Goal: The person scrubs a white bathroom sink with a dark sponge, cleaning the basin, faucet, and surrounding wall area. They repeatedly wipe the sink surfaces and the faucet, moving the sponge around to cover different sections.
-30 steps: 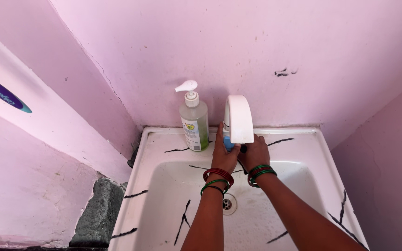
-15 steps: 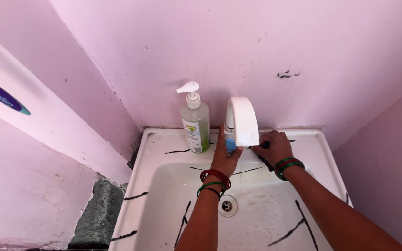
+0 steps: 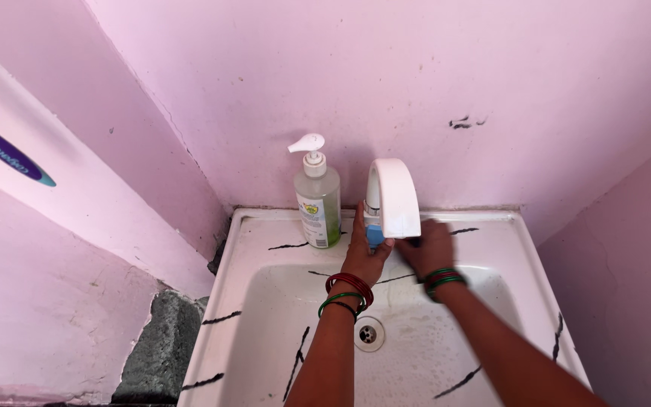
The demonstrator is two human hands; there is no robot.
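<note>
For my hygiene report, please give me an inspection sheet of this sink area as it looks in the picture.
Surface: white sink with black streaks; drain uncovered.
Job's things: white tap with blue part at its base.
Clutter: pump soap bottle on the rim, left of tap.
Hands: left hand on the tap base; right hand on the rim behind the spout; both wrists wear bangles.
Cables: nothing seen.
Surroundings: pink walls, grey broken patch lower left.

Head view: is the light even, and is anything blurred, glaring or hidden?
Head view: soft, even daylight with no harsh glare; the right hand is motion-smeared behind the white tap, the left hand at the tap's blue base is sharper; faint shadows under the soap bottle; wide-angle lens bends the sink edges.
</note>
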